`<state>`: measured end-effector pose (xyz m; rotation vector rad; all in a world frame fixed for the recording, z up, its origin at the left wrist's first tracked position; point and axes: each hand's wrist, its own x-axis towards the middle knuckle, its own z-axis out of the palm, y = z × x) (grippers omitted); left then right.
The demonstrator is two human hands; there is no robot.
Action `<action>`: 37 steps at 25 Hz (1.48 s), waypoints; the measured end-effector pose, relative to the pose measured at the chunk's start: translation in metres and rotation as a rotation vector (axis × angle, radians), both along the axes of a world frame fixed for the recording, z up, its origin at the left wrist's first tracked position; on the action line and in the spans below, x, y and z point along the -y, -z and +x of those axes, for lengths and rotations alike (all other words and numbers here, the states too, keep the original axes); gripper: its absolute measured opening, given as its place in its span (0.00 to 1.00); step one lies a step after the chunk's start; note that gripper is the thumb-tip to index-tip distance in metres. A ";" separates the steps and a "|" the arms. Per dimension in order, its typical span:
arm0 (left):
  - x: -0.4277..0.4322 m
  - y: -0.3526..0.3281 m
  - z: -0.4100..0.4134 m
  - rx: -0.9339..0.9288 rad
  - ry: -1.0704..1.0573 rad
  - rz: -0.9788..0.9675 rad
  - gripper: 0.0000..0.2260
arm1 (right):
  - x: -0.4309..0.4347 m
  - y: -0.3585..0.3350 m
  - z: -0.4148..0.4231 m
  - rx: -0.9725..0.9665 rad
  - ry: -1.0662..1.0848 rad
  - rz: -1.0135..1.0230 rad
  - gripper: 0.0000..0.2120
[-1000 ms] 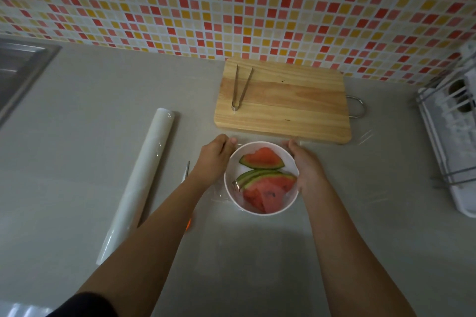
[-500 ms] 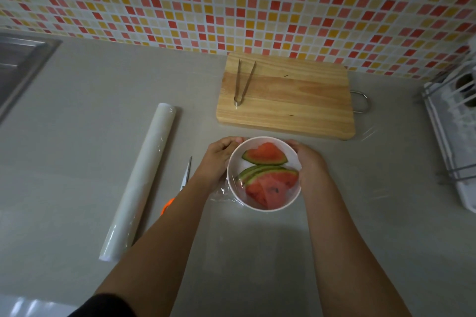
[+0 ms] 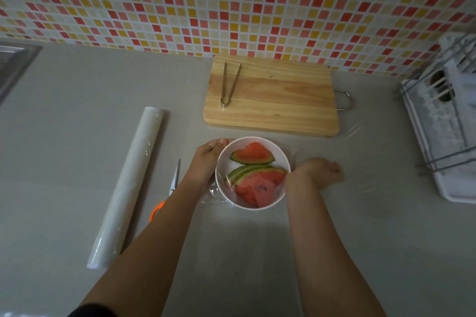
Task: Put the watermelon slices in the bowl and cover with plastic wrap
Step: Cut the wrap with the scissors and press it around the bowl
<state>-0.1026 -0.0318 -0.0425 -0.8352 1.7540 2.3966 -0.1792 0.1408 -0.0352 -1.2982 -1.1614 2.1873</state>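
Observation:
A white bowl (image 3: 282,154) stands on the grey counter and holds several watermelon slices (image 3: 253,154). A clear sheet of plastic wrap (image 3: 360,183) lies over and around the bowl, spreading out to the right. My left hand (image 3: 207,159) cups the bowl's left wall, pressing bunched wrap against it. My right hand (image 3: 319,171) is just right of the bowl, fingers curled down on the wrap. The plastic wrap roll (image 3: 128,183) lies to the left.
A wooden cutting board (image 3: 283,100) with metal tongs (image 3: 230,83) sits behind the bowl. Orange-handled scissors (image 3: 168,189) lie between the roll and my left arm. A white dish rack (image 3: 448,121) stands at the right, a sink (image 3: 10,64) at the far left.
My right hand has left the bowl's rim and moved out to the right and down onto the wrap. My left hand stays on the bowl's left side.

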 end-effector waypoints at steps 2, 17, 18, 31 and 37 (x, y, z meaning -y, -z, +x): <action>0.000 0.000 -0.001 0.013 -0.016 -0.023 0.12 | -0.007 -0.011 0.013 -0.183 0.076 0.142 0.10; -0.001 0.001 -0.002 0.012 0.023 -0.074 0.10 | 0.001 0.019 0.036 -0.330 -1.203 0.244 0.30; -0.002 0.001 -0.002 0.014 0.027 -0.087 0.10 | 0.003 0.018 0.035 -0.279 -1.195 0.206 0.31; 0.002 0.004 -0.003 0.172 -0.062 -0.375 0.09 | 0.005 0.007 0.042 0.235 -0.941 0.891 0.43; 0.011 0.000 -0.003 0.245 -0.163 -0.784 0.21 | -0.005 0.015 0.040 0.199 -0.808 0.719 0.37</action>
